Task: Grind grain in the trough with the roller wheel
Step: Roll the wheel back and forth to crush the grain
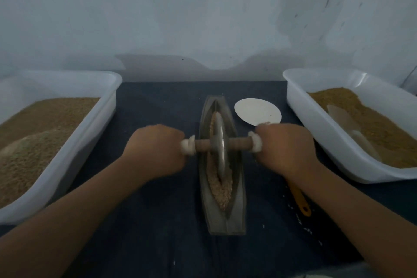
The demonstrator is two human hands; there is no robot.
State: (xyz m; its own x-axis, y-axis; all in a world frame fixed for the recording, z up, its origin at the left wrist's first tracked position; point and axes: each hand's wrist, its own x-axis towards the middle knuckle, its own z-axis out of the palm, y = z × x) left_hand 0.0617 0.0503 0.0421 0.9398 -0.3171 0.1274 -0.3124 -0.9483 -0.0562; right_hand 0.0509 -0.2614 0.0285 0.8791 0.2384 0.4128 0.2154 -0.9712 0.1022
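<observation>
Centre of the dark mat: long boat-shaped trough lying near-to-far, grain piled along its groove. Roller wheel stands upright on edge in the groove, roughly mid-length, with grain on both its near and far sides. Wooden axle runs left-right through the wheel, white padding wrapped at each end.

Left hand clenched round the left end of the axle, right hand clenched round the right end. Backs of the hands up, one each side of the trough. Frame is motion-blurred, so finger placement isn't readable.

Left of the trough: white tub filled with brown granular stuff. Right: second white tub with finer-looking brown material and a pale thing half buried in it, possibly a scoop. White round plate on the mat just far-right of the trough, partly behind the right hand. Yellow handle sticks out from under the right forearm, a few white specks scattered by it. Pale wall behind.
</observation>
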